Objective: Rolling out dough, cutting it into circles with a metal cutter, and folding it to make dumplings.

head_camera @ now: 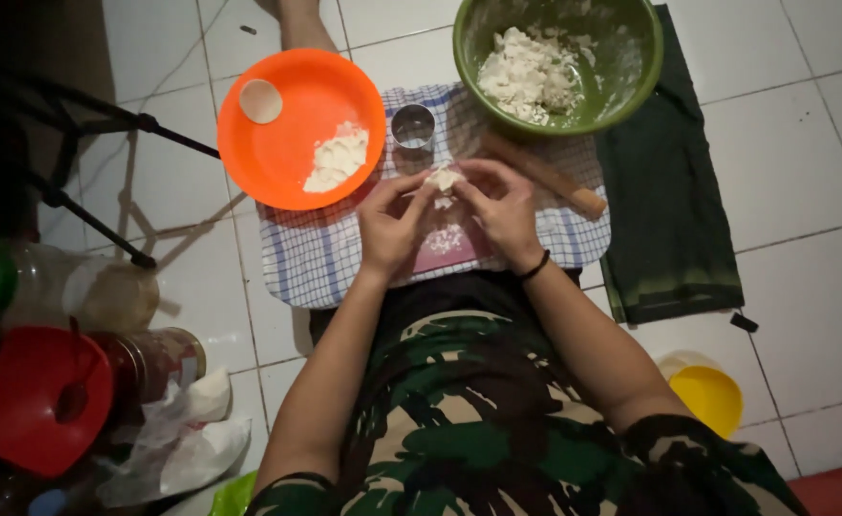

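White floor tiles (803, 182) carry a checked cloth (311, 258). Head view: left hand (392, 225) and right hand (502, 210) pinch one dough piece (445, 179) together, fingers closed narrow on it, above the cloth. Orange plate (297, 143) holds finished pieces; green bowl (631, 67) holds dough. Risk: overpinching could tear the piece; crumbs likely drop.

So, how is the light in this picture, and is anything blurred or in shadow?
Head view: light falls on the tiled floor and both hands; the left edge is dark; a thin stand casts long shadows; the dough piece looks washed out and slightly soft.
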